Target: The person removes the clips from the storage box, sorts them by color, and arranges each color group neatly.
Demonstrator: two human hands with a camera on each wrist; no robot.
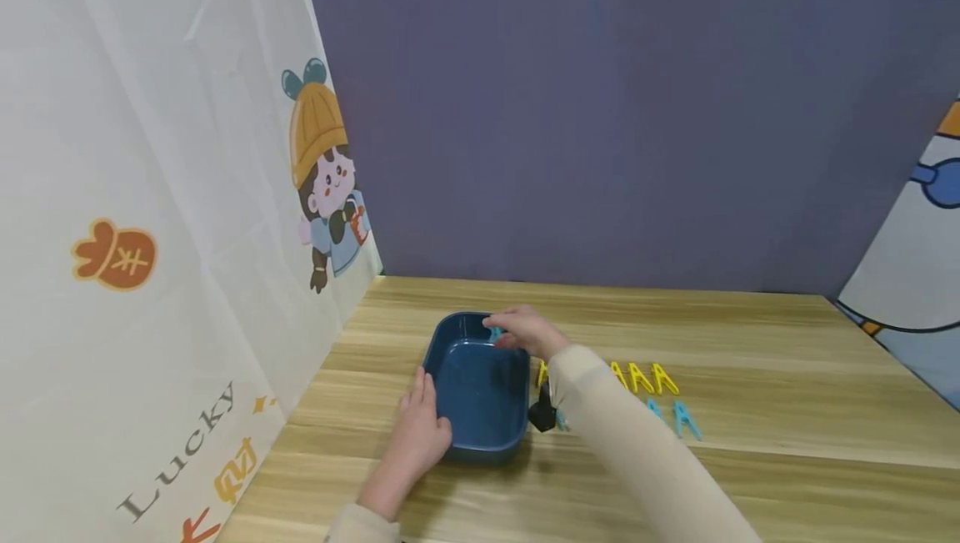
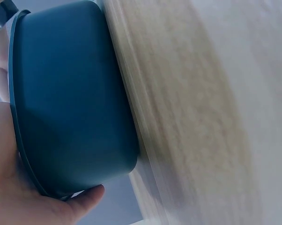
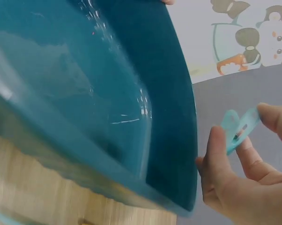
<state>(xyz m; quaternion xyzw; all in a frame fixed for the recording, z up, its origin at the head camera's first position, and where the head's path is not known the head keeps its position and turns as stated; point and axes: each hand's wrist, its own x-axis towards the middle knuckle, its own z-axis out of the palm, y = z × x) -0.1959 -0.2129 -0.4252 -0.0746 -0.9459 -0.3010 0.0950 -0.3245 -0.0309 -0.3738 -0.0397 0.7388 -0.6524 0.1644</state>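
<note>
A dark blue rectangular basin [image 1: 480, 397] stands on the wooden table, its open top facing up. My left hand [image 1: 422, 426] holds its near left corner, with the fingers over the rim and the thumb [image 2: 87, 202] against the outside of the near end. At the far right corner, my right hand [image 1: 528, 330] pinches a light blue clothespin [image 3: 237, 129] between thumb and fingertips, close by the basin's rim. Right of the basin, yellow clothespins [image 1: 663, 378] lie in a row, with blue clothespins [image 1: 686, 419] in front of them. My right sleeve hides part of both rows.
A black device [image 1: 543, 411] hangs below the right wrist. A white printed sheet [image 1: 187, 193] rises along the table's left edge, and a grey-purple panel [image 1: 600, 109] stands behind the table. Another printed sheet [image 1: 907, 243] is at the right.
</note>
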